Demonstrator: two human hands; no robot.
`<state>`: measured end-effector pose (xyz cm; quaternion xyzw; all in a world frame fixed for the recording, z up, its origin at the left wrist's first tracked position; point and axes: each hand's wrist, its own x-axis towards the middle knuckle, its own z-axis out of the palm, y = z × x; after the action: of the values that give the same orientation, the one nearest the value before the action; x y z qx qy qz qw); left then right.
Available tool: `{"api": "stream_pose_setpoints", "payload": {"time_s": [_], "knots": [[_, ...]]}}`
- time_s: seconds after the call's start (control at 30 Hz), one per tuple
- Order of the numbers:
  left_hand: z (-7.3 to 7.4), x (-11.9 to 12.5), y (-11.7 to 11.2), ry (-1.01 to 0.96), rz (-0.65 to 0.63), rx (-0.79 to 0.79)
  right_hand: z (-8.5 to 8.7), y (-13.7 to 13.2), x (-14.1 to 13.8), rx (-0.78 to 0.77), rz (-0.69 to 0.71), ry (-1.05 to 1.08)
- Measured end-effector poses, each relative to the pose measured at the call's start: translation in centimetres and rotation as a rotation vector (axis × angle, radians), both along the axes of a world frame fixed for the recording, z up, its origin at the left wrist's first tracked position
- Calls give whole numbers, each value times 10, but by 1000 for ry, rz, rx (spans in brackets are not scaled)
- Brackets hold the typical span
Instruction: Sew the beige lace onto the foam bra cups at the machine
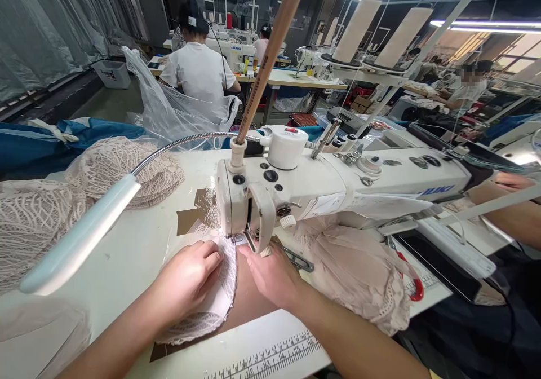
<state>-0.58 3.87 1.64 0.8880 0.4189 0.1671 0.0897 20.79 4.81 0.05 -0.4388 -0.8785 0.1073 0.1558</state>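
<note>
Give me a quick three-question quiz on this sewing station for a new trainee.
1. True or false: the left hand rests on the lace piece.
2. Multiple choice: which name is printed in blue on the sewing machine? A) JUKI B) Singer C) Brother
3. Short answer: which hand is nearer the red-handled tool, the left hand or the right hand?

Key: 1 true; 2 A; 3 the right hand.
</note>
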Motion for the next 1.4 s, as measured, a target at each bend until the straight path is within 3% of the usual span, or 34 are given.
{"api": "stream_pose_setpoints", "payload": {"time_s": [0.13,0.33,0.63,0.87,1.2,1.4], "knots": [[-4,1,0,72,-70,-80,1,-2,1,-3,6,11],[-11,-2,1,129,-113,-30,3,-5,1,-13,65,-6],[-17,4,-1,162,-60,9,7,-4,-6,22,79,-159],[-12,6,3,128,-66,-10,7,-4,-8,-36,20,-177],[-3,2,-1,-12,-144,-115,3,-8,1,53,114,-43],[-8,2,-1,44,-137,-29,5,-10,-1,16,96,-108]]}}
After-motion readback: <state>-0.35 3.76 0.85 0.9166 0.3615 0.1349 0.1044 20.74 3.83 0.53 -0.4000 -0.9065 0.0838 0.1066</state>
